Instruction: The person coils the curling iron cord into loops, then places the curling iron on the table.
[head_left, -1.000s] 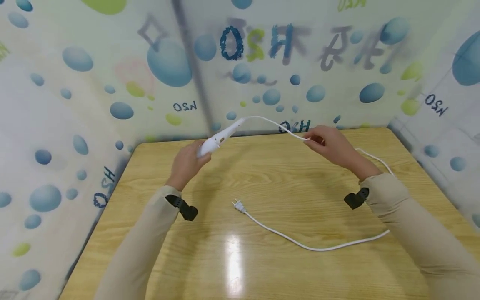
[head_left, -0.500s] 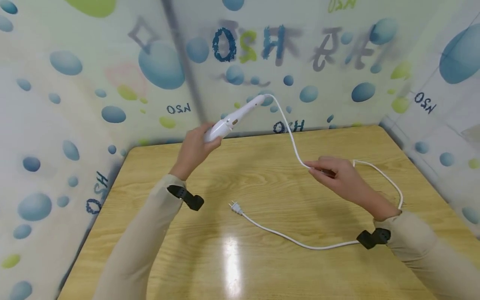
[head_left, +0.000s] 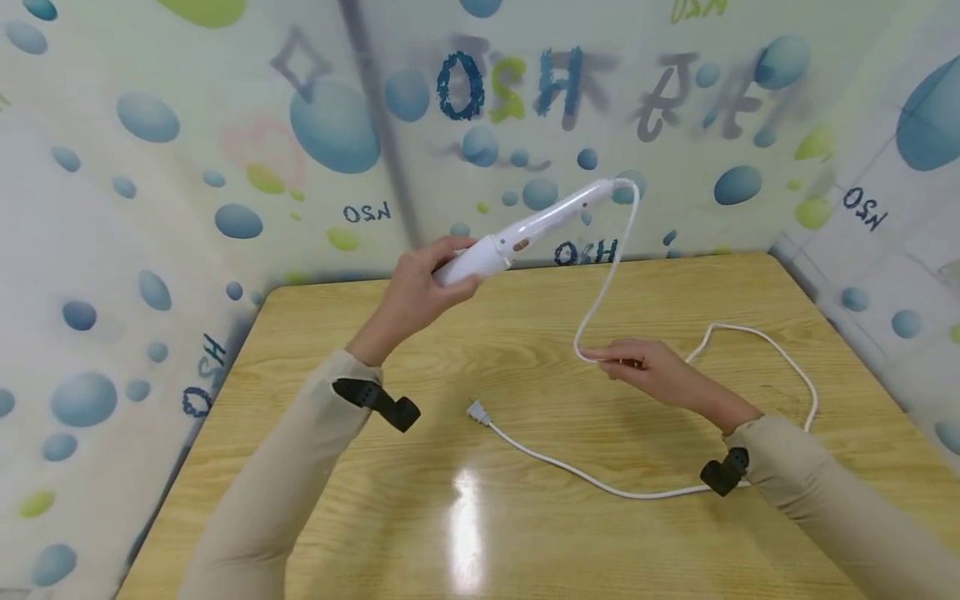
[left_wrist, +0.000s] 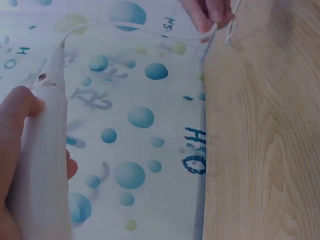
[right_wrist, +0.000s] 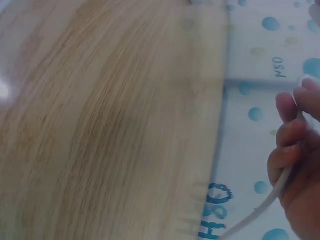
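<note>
Wand (head_left: 540, 222) shifted up and rightward since earlier, now aloft over the bench (head_left: 570, 550), curled firmly in left hand (head_left: 420, 287); right hand (head_left: 651, 368) pinches its cord (head_left: 637, 497); lifting appears done; plug (head_left: 478, 412) lies loose.

Indoors, booth-like, bubble-print walls (head_left: 427, 42), wood-grain tabletop (head_left: 540, 400)

The far wall (head_left: 442, 196) says H2O (head_left: 507, 89) and N2O (head_left: 367, 212) backwards; the left wall (head_left: 90, 267) says H2O, the right wall (head_left: 885, 267) N2O

White wand (head_left: 551, 221) moved rightward, right hand (head_left: 652, 369) lower.
</note>
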